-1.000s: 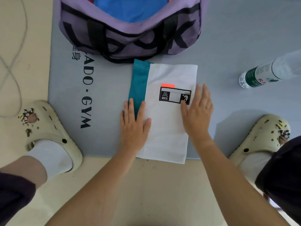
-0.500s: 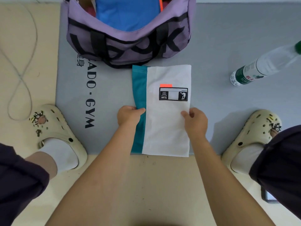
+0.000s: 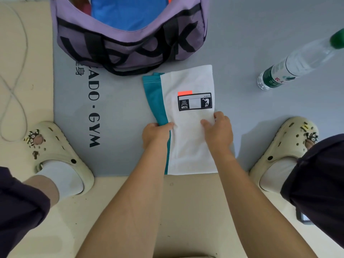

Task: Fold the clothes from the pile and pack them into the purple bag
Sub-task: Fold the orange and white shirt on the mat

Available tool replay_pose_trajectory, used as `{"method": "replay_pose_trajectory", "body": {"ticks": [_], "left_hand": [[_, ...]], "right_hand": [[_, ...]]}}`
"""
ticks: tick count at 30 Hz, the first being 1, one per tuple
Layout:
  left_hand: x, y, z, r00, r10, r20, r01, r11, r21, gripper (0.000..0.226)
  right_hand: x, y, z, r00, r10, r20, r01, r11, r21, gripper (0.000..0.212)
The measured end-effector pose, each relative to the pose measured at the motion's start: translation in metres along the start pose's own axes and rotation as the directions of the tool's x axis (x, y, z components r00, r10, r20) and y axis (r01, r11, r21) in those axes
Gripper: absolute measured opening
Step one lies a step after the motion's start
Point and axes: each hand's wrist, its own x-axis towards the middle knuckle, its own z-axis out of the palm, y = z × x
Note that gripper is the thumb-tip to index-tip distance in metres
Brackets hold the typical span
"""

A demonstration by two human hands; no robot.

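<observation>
Neatly folded, the white-and-teal garment [image 3: 188,131] bears a black label, pinched by both hands.

Matt cloth garment [image 3: 188,138]; clear glossy plastic bottle [image 3: 297,62].

The grey mat [image 3: 242,43] reads "ADO · GYM" left of the garment [image 3: 188,138]. The garment's black patch [image 3: 194,101] says "TEAM". The bag's [image 3: 130,43] big black letters are unclear.
</observation>
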Motion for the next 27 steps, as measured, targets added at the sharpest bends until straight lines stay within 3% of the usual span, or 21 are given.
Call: {"method": "replay_pose_trajectory", "body": {"ticks": [5, 8, 11, 14, 20, 23, 27], "left_hand": [[0.01, 0.011, -0.003, 0.993, 0.098, 0.059, -0.093, 0.992, -0.086, 0.018], [0.015, 0.009, -0.01, 0.985, 0.141, 0.104, -0.131, 0.987, -0.091, 0.02], [0.023, 0.003, -0.024, 0.975, 0.142, 0.169, -0.113, 0.979, -0.169, 0.025], [0.031, -0.008, -0.043, 0.967, 0.105, 0.232, -0.035, 0.957, -0.289, 0.033], [0.027, -0.02, -0.054, 0.951, 0.128, 0.281, -0.013, 0.926, -0.377, 0.043], [0.024, -0.019, -0.06, 0.948, 0.171, 0.269, -0.034, 0.894, -0.448, 0.051], [0.02, -0.016, -0.07, 0.957, 0.228, 0.18, -0.101, 0.841, -0.532, 0.062]], "right_hand": [[-0.001, 0.003, -0.001, 0.991, -0.041, -0.123, 0.029, 0.994, -0.105, 0.04], [0.001, 0.004, -0.002, 0.992, -0.084, -0.097, 0.067, 0.984, -0.166, 0.03], [0.006, 0.004, -0.005, 0.998, -0.057, 0.027, 0.054, 0.994, 0.093, 0.027], [0.007, 0.006, -0.015, 0.978, 0.019, 0.209, -0.107, 0.9, 0.422, 0.029], [0.004, 0.005, -0.022, 0.916, 0.007, 0.402, -0.18, 0.9, 0.396, 0.029], [-0.001, 0.008, -0.03, 0.854, -0.026, 0.519, -0.31, 0.776, 0.549, 0.025], [-0.008, 0.009, -0.038, 0.852, -0.108, 0.513, -0.36, 0.59, 0.723, 0.02]]}}
